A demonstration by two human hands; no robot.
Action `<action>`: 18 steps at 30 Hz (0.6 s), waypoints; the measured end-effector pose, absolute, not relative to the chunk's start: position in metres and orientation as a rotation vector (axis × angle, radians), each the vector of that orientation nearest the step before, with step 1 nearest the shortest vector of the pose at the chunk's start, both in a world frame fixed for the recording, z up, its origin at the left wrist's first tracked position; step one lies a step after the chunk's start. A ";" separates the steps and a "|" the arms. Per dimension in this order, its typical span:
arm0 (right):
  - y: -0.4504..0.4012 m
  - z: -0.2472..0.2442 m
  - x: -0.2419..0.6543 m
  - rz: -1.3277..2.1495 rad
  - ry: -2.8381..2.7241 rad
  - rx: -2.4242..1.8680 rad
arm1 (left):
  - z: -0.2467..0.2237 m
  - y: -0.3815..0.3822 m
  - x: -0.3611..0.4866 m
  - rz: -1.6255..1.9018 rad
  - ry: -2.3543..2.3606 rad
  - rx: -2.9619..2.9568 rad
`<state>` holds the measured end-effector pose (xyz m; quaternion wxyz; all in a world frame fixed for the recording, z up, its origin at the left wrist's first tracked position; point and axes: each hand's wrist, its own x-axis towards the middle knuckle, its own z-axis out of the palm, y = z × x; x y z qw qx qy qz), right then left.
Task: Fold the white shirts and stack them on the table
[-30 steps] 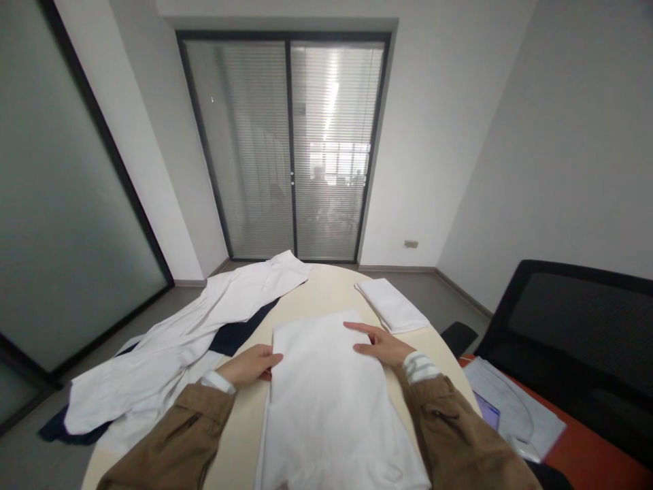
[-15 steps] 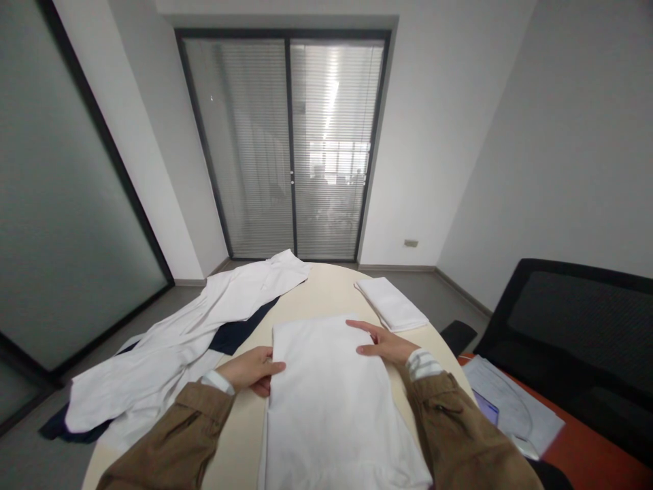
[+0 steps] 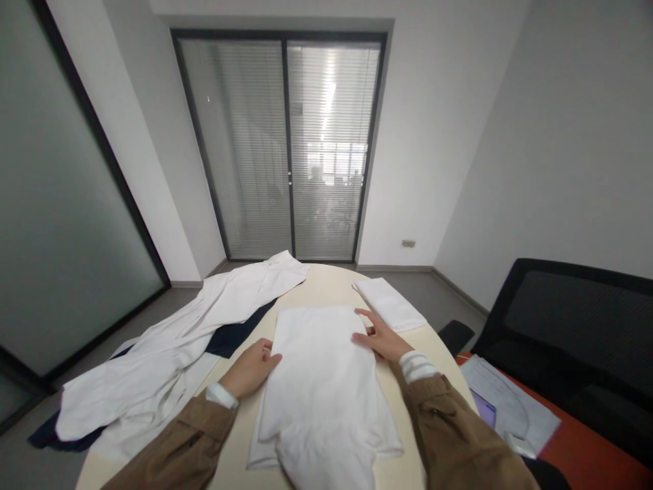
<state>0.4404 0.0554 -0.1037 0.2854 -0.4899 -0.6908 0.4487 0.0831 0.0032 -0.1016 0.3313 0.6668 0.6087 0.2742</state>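
A folded white garment (image 3: 321, 367) lies in front of me on the pale table, its near part bunched into loose folds. At its left edge is my left hand (image 3: 254, 367), closed, with the thumb on top of the cloth and the other fingers curled at the edge. My right hand (image 3: 382, 337) grips the opposite edge near the far corner, its thumb over the fabric and index finger stretched along the corner. Some of its fingers are hidden. To the right of that hand lies a neatly folded white cloth (image 3: 392, 304).
Loose white garments (image 3: 183, 333) spread over the table's left side, with dark navy fabric (image 3: 239, 333) beneath them. The round table (image 3: 326, 282) curves away at the far side. Right of it stand a black mesh chair (image 3: 571, 327) and an orange surface holding papers (image 3: 510, 401) and a phone (image 3: 483, 408).
The white garment has shifted away from me, so its near end and bunched folds now show. Both hands have moved slightly farther out with its edges.
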 end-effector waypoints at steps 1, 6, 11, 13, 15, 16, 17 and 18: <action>0.053 -0.102 0.443 1.263 -1.866 -1.332 | -0.100 0.002 0.082 0.640 1.600 1.791; 0.053 -0.105 0.436 1.277 -1.937 -1.308 | -0.101 0.003 0.080 0.646 1.588 1.861; 0.061 -0.110 0.425 1.098 -1.737 -1.234 | -0.120 0.017 0.085 1.047 1.349 1.677; 0.057 -0.104 0.429 1.245 -1.638 -1.264 | -0.123 0.018 0.084 1.071 1.382 1.717; 0.050 -0.097 0.436 1.445 -1.608 -1.266 | -0.121 0.016 0.081 1.018 1.464 1.795; 0.046 -0.094 0.440 1.535 -1.633 -1.240 | -0.120 0.014 0.078 0.988 1.492 1.830; 0.042 -0.092 0.443 1.606 -1.676 -1.201 | -0.119 0.012 0.076 0.958 1.508 1.860; 0.039 -0.092 0.446 1.653 -1.721 -1.158 | -0.117 0.010 0.074 0.931 1.514 1.883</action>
